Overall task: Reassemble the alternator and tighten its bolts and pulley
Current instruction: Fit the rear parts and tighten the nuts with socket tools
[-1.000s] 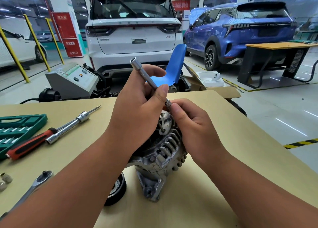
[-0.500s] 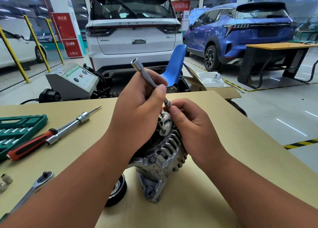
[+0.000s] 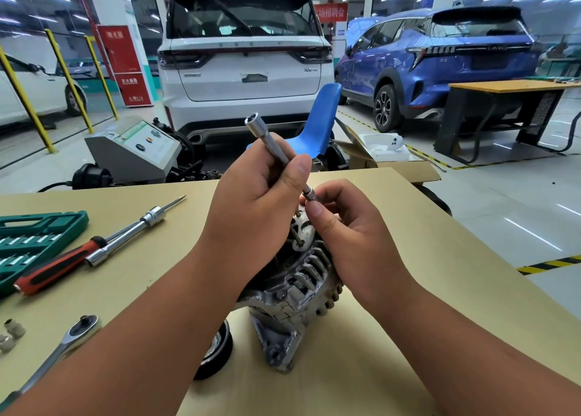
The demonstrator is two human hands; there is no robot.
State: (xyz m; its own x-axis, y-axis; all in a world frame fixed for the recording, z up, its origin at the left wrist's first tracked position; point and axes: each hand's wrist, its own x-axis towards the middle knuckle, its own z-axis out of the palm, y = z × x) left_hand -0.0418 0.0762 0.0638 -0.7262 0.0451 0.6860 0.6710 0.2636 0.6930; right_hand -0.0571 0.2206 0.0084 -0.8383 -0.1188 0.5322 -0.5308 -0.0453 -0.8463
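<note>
left grip (image 3: pixel 251 214) clasping knurled steel bar (image 3: pixel 270 142), right grip (image 3: pixel 352 227) pinching its socket (image 3: pixel 309 193), ribbed alternator (image 3: pixel 301 286)

- alternator (image 3: pixel 301 286): dull silver-grey metal, dark slots betw. ribs; white patch at top end
- socket bar (image 3: pixel 270 142): bright chrome, knurled band nr lower tip
- pulley (image 3: pixel 220 359): black, silver centre
- table (image 3: pixel 408 258): plain tan-yellow
- tool case (image 3: pixel 37 236): teal-green, rows of silver bits
- screwdriver (image 3: pixel 59 266): red + black handle
- ratchet (image 3: pixel 59 352): silver, dark head
- chair (image 3: pixel 320 123): blue
- white car (image 3: pixel 245 85); blue car (image 3: pixel 440 69)
- posts (image 3: pixel 69 80): yellow
- floor tape (image 3: pixel 547 264): yellow/black diag. stripes
- sign (image 3: pixel 125 66): red, white lettering
</note>
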